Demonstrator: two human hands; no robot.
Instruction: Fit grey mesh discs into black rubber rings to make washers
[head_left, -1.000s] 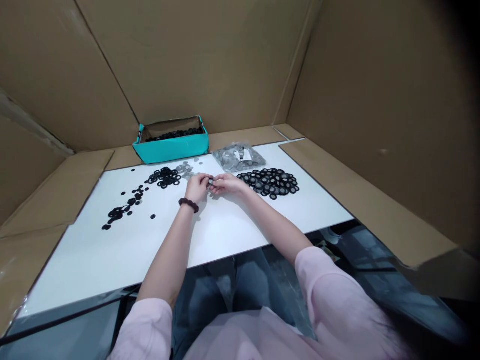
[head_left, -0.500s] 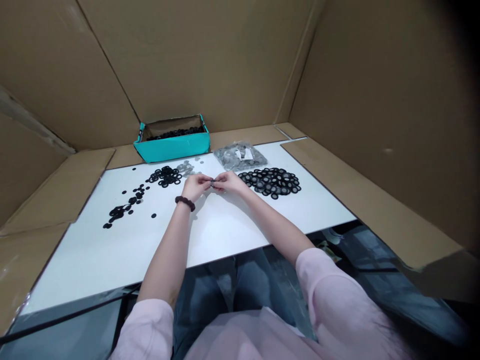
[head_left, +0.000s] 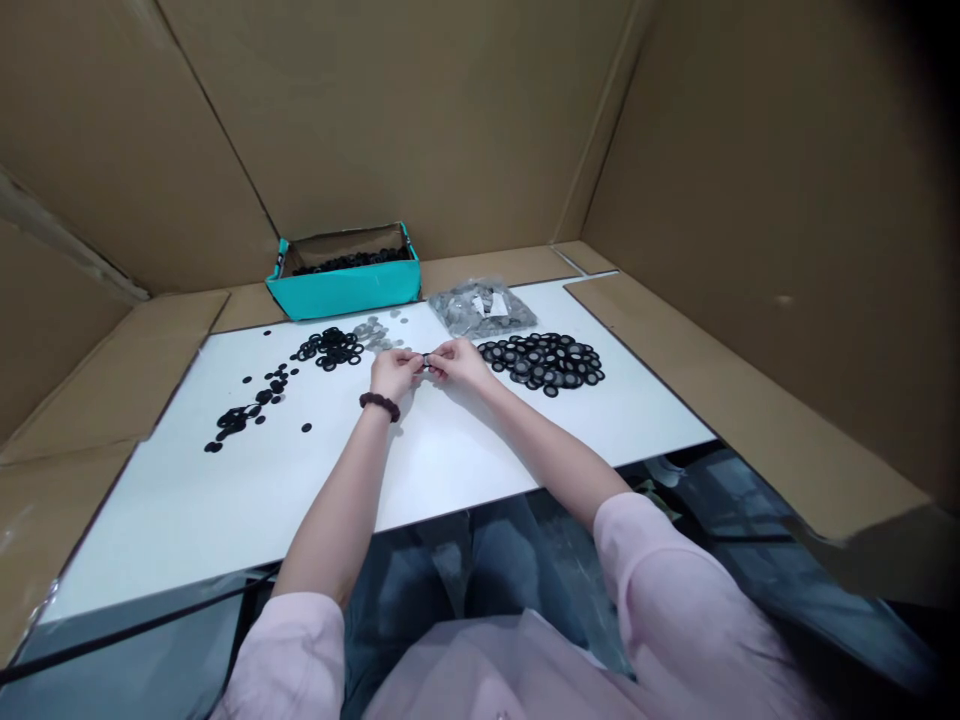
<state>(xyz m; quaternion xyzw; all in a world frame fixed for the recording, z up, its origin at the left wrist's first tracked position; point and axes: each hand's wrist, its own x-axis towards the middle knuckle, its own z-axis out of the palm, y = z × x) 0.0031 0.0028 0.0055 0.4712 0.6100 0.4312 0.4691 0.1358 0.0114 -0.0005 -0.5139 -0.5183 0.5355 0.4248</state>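
Note:
My left hand (head_left: 396, 374) and my right hand (head_left: 459, 362) meet over the white board, fingertips pinched together. Between them is a small black ring (head_left: 426, 361), mostly covered by the fingers; whether a grey disc sits in it I cannot tell. Just left of my left hand lies a heap of black rings (head_left: 330, 348), with loose grey discs (head_left: 373, 333) behind the hand. Beside my right hand spreads a pile of black rings with grey centres (head_left: 544, 362). Small black discs (head_left: 236, 418) are scattered farther left.
At the back stands a turquoise box (head_left: 345, 290) holding many black pieces. A clear bag of grey discs (head_left: 481, 308) lies right of it. Cardboard walls (head_left: 420, 120) enclose the white board (head_left: 225, 510) at the back and sides.
My left hand has shifted slightly right and turned a little. The black ring shows more clearly between the fingertips. The piles look the same.

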